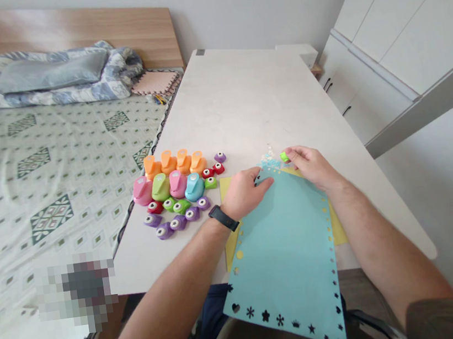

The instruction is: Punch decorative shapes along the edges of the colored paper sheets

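Note:
A light blue sheet of paper (pixel 287 250) slants toward me, its lower end hanging past the table's near edge. Shaped holes, such as a heart, stars and a crown, run along its borders. My left hand (pixel 248 191), with a black band on the wrist, grips the sheet's upper left edge, thumb on top. Between the thumb and fingers of my right hand (pixel 308 165) is a small green craft punch (pixel 285 157), just beyond the sheet's top edge. Blue and white paper bits (pixel 269 158) lie beside it. Partly hidden underneath is a yellow sheet (pixel 337 227).
Several craft punches (pixel 176 184) in orange, pink, green, blue, red and purple stand in rows on the left of the white table (pixel 250 94). A bed (pixel 80 138) with a folded quilt adjoins the table's left side. White cabinets (pixel 398 19) stand to the right.

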Available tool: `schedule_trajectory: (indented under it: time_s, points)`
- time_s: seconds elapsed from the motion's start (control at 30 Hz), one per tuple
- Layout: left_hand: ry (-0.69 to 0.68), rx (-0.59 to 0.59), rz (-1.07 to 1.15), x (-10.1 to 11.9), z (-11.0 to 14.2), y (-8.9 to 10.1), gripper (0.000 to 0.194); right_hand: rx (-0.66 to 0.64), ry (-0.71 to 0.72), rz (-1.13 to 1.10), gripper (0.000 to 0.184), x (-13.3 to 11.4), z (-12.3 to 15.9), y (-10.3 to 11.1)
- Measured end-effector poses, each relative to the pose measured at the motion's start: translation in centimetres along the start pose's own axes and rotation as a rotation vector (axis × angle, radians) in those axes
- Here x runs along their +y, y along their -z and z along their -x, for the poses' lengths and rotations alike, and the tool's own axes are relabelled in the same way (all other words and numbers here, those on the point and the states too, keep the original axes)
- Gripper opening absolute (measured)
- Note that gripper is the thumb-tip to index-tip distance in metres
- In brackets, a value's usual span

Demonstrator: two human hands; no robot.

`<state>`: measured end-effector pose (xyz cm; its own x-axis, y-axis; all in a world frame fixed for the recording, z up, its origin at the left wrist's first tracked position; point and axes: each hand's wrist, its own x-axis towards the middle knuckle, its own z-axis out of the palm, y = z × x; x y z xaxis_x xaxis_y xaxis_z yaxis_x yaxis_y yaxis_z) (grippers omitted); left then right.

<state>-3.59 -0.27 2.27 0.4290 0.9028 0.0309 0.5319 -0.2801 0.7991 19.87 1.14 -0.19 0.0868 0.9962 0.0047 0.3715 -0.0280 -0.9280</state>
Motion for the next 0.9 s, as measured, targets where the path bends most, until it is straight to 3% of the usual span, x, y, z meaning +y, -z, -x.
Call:
schedule_trajectory:
  time_s: [0.63,0.9]
  points:
    - [0.003,0.004,-0.003,0.03,-0.04,0.04,0.029,0.019,0.009,0.018,0.060,-0.05,0.07,0.10]
    - [0.001,-0.006,-0.009,0.06,0.01,0.05,0.027,0.101,0.009,-0.020,0.059,-0.13,-0.05,0.34]
